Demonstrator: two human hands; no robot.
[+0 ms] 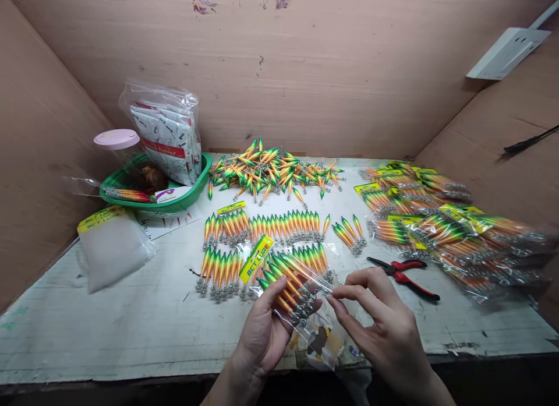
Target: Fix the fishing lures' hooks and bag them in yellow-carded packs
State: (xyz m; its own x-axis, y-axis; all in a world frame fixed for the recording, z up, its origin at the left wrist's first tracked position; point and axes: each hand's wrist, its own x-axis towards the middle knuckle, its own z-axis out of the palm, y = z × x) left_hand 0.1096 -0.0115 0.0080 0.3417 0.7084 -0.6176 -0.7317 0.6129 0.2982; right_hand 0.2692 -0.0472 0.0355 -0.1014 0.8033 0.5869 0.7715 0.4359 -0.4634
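A clear bag of lures [286, 286] with a yellow header card, tilted, rests in my left hand [264, 330], whose thumb presses on its front. The lures inside are green and orange with metal hooks. My right hand [375, 318] pinches the clear plastic at the bag's right side between thumb and fingers. Behind the bag, loose lures [283, 224] stand in rows on the table. A large pile of lures [271, 170] lies farther back. A few separate lures [348, 232] lie to the right of the rows.
Red-handled pliers [408, 272] lie right of my right hand, beside many filled bags [463, 237]. At the left are a green basket [179, 203] and a stack of clear bags [113, 246]. The white table [174, 330] meets cardboard walls [305, 74].
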